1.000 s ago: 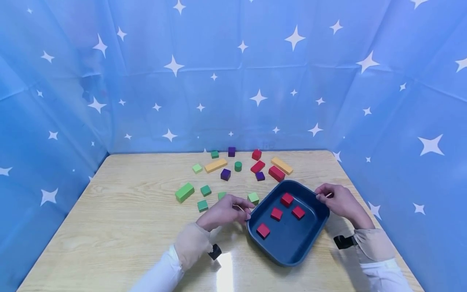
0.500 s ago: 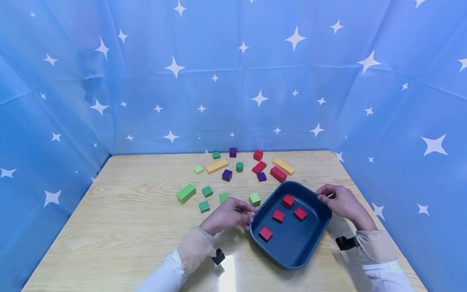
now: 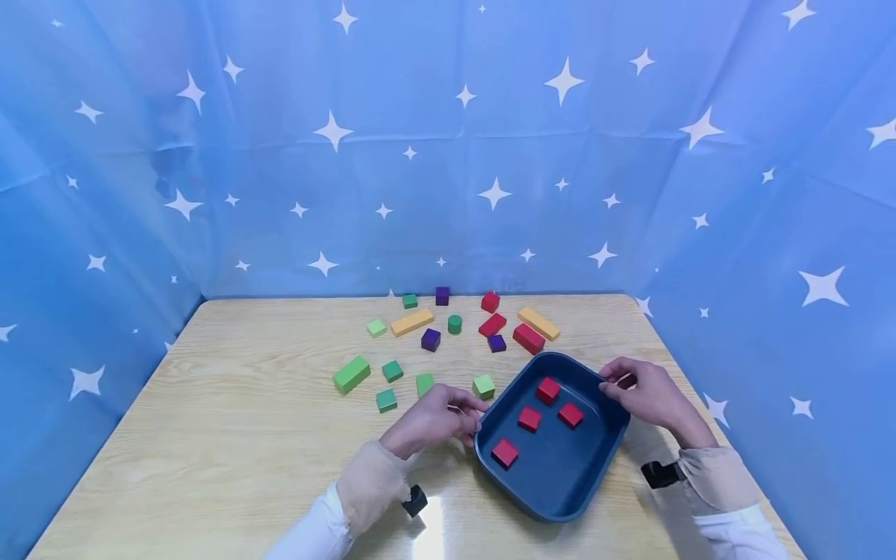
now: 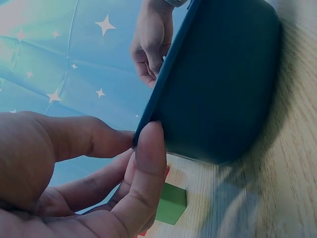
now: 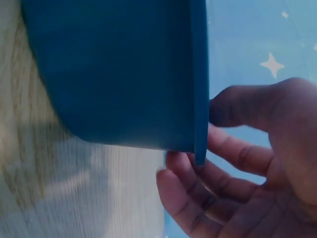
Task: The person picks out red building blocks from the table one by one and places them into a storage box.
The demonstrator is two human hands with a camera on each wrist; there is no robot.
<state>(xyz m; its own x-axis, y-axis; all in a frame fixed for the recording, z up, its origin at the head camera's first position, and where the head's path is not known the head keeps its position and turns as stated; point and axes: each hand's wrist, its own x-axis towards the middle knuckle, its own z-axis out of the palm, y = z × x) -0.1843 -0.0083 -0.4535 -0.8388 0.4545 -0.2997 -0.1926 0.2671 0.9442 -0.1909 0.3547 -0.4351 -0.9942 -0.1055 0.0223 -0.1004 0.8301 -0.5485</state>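
Positioning blue tray (image 3: 549,474), seemingly: left hand (image 3: 435,421), right hand (image 3: 645,393) each pinch its rim (image 5: 199,74), half-curled; tray between them, four red blocks (image 3: 529,419) inside. Next move likely calls for level, matched grip.

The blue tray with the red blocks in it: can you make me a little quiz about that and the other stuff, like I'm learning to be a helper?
1. How many red blocks lie inside the blue tray?

2. True or false: only one hand is holding the blue tray.

3. Pick one. What colour is the round block on the table?
A) purple
B) green
C) red

Key:
1. Four.
2. False. The left hand and the right hand both pinch its edge, one on each side.
3. B, green.
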